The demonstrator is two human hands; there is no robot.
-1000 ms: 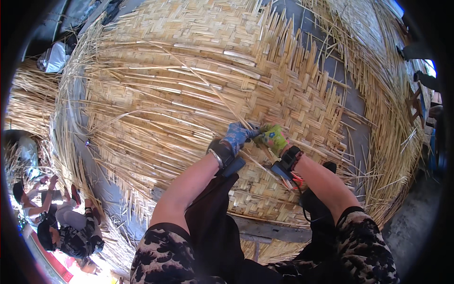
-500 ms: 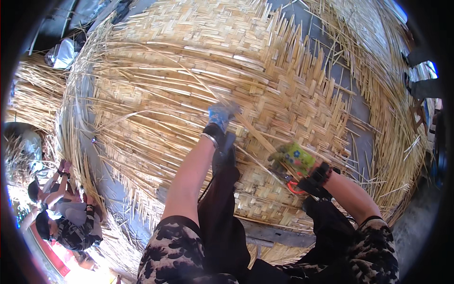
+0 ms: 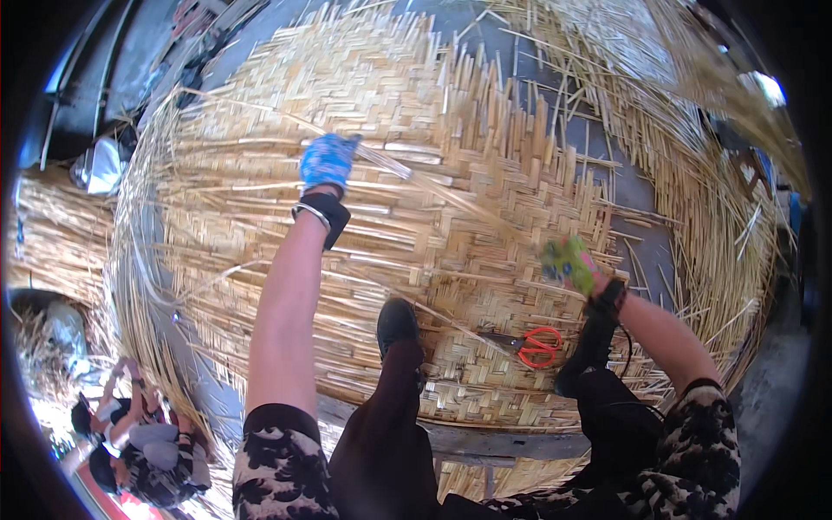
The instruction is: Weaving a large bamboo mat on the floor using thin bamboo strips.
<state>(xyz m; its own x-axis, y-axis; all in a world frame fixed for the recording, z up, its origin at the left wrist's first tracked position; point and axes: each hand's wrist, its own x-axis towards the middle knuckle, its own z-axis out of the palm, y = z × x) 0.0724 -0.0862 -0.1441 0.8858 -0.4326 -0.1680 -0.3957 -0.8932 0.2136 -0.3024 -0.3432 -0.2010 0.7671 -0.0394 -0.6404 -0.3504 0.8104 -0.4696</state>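
Note:
My left hand (image 3: pixel 328 163), in a blue glove, is closed around a long flat reed strip (image 3: pixel 459 201). The strip slants over the woven reed mat (image 3: pixel 511 295), from the far left down toward my right hand (image 3: pixel 569 265). That hand wears a green flowered glove and is curled at the strip's near end; motion blurs its fingers. Loose reed lengths (image 3: pixel 251 221) lie side by side across the mat's left part. Below my right hand, scissors with orange handles (image 3: pixel 539 347) rest on the mat.
My dark shoe (image 3: pixel 398 328) stands on the mat. A wooden beam (image 3: pixel 511 444) runs along the near edge. Uneven reed ends stick out at the right, with loose reeds (image 3: pixel 711 208) beyond. Other people (image 3: pixel 147 451) crouch at the lower left.
My left hand has moved up and left, and my right hand slightly right and up, with the strip stretched between them. The scissors now show fully. The view has shifted.

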